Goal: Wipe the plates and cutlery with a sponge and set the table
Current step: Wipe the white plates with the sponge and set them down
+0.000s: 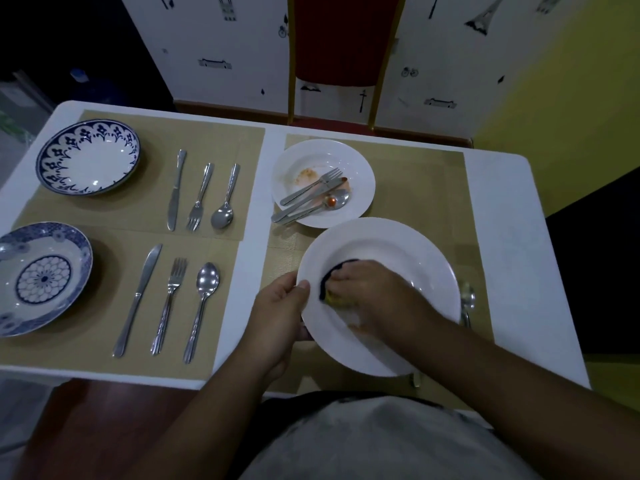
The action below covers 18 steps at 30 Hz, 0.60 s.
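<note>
Closest to you, your left hand (277, 310) grips the left rim of the white plate (408, 247), thumb on top of the rim and the fingers curled underneath. Your right hand (370, 289) is curled around the sponge (327, 284), dark on one side and yellow on the other, and presses it onto the inside of that plate, left of its middle. A faint orange smear shows on the plate just below your right wrist. The plate sits over the right-hand placemat (280, 258) on the white worktop (502, 237). A lone spoon (467, 297) peeks out just beyond its right rim.

To your left, at the same depth, a flower-pattern plate (83, 251) lies on another mat. Beside it, well apart from each other, lie a near knife (138, 299), a near fork (169, 299) and a near spoon (204, 296), roughly parallel with handles toward you.

Farther back on the right mat, just beyond the plate you hold, stands the dirty plate (360, 168), with orange stains and the used cutlery (311, 199) lying across it, the handles hanging over its lower left rim.

On the far left mat sits a blue-bordered plate (52, 161), and to its right a far knife (176, 192), a far fork (200, 199) and a far spoon (225, 202).

Behind the worktop stands a red chair (332, 46).
</note>
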Motion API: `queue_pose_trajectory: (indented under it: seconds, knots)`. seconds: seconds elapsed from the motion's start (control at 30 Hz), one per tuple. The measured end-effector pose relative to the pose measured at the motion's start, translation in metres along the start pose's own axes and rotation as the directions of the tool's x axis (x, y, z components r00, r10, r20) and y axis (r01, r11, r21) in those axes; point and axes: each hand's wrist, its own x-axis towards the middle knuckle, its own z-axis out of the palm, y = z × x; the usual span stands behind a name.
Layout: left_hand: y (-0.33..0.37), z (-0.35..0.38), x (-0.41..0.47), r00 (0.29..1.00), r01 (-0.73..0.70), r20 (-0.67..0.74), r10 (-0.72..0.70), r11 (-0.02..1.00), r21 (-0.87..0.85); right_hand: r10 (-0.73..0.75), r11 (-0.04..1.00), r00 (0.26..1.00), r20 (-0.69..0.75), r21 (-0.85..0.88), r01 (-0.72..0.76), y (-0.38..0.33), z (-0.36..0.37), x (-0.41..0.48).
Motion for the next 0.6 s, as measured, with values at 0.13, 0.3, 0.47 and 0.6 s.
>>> queue_pose_trajectory:
  seconds: [0.13,0.3,0.47,0.6]
  knots:
    - [0.003,-0.008,0.006,0.996,-0.009,-0.085,0.004,0.998,-0.058,0.111,0.992,0.959,0.262,0.032,-0.123,-0.002,0.001,-0.008]
    - [0.009,-0.011,0.007,0.992,-0.036,-0.122,0.023,0.993,-0.108,0.134,0.991,0.952,0.275,-0.045,-0.127,0.007,0.009,-0.016]
    - [0.008,-0.007,0.006,0.993,-0.031,-0.119,0.02,0.995,-0.096,0.102,0.978,0.987,0.126,0.167,-0.122,-0.012,0.011,-0.024]
    - [0.008,-0.011,0.007,0.989,-0.015,-0.145,-0.008,0.988,-0.151,0.085,0.98,0.996,0.022,0.178,-0.088,-0.003,0.001,-0.035]
